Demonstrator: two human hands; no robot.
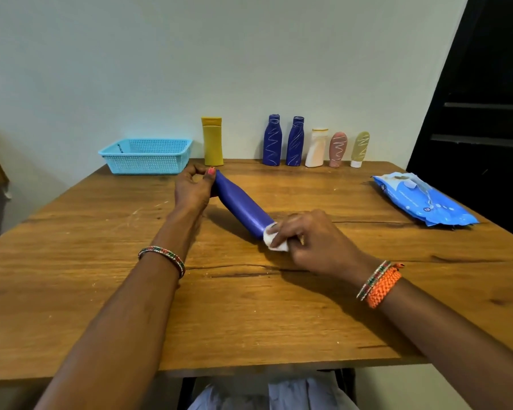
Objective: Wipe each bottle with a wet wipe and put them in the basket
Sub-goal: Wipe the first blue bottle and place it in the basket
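A dark blue bottle (241,204) is held tilted over the middle of the wooden table (101,291). My left hand (193,189) pinches its far, narrow end. My right hand (307,238) grips a white wet wipe (273,235) against the bottle's near end. The light blue basket (145,156) stands at the back left; nothing shows inside it. Along the wall stand a yellow bottle (212,142), two scribbled dark blue bottles (272,141) (295,142), a white bottle (316,148), a pink tube (338,150) and a pale yellow tube (360,149).
A blue pack of wet wipes (424,199) lies flat at the right edge of the table. A dark doorway or shelf unit (480,113) rises at the right. The wall runs right behind the row of bottles.
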